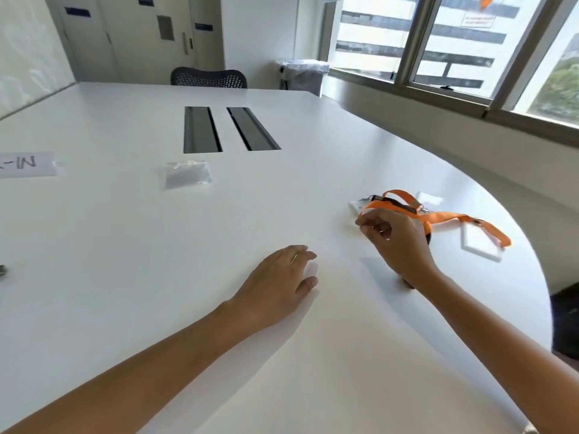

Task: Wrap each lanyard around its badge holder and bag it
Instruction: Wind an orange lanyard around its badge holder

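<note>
On the table (125, 230), at 2 o'clock, the right hand (398, 242) pinches the lanyard (451, 218) with curled fingers. At 12 o'clock the left hand (275, 283) lies flat and empty.

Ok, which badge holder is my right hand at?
The left holder, with the orange lanyard looped over it; your right hand pinches that lanyard. The other holder lies farther right, untouched.

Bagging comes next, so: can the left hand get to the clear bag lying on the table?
Probably yes. The left hand rests open on the table, holding nothing, and nothing lies between it and the clear bag, though it sits farther out.
</note>
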The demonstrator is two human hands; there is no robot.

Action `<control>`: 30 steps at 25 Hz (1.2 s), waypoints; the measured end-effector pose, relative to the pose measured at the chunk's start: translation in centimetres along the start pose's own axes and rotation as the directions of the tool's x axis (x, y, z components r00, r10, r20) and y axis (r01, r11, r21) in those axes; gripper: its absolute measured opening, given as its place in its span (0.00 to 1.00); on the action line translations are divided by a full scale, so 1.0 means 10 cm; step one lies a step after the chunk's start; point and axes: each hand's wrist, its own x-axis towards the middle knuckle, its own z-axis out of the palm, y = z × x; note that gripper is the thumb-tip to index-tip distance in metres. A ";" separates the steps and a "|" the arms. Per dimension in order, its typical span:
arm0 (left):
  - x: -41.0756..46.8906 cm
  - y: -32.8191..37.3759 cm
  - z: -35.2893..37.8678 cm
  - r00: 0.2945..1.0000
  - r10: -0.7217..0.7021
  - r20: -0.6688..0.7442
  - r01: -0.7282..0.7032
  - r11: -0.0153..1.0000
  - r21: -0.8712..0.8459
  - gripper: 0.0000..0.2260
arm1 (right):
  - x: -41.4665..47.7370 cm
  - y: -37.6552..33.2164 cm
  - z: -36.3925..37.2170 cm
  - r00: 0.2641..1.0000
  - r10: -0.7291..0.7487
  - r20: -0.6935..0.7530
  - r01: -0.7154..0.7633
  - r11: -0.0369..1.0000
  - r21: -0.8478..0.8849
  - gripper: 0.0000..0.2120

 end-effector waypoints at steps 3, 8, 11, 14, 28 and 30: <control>0.33 0.15 0.19 1.000 -0.020 0.020 0.020 1.000 0.007 0.22 | 0.16 0.49 -0.26 0.995 0.076 -0.063 -0.082 0.991 -0.110 0.09; 0.74 0.32 0.47 0.992 -0.092 0.082 0.083 0.990 0.113 0.25 | 0.28 1.16 -0.54 0.948 0.248 -0.197 -0.298 0.909 -0.292 0.15; 0.80 0.35 0.56 0.994 -0.105 0.038 0.099 0.986 0.133 0.24 | 0.36 1.46 -0.72 0.778 0.556 -0.293 -0.624 0.625 -0.470 0.17; 0.80 0.34 0.58 0.995 -0.098 0.011 0.095 0.987 0.126 0.24 | 0.47 1.58 -0.84 0.562 0.790 -0.246 -0.772 0.393 -0.500 0.29; 0.83 0.33 0.57 0.995 -0.098 -0.004 0.098 0.994 0.050 0.22 | 0.53 1.23 -0.96 0.754 0.656 -0.010 -0.644 0.743 0.182 0.11; 0.88 0.36 0.51 0.996 -0.093 -0.013 0.093 0.995 -0.032 0.20 | 0.53 0.95 -0.98 0.842 0.537 -0.042 -0.510 0.819 0.263 0.04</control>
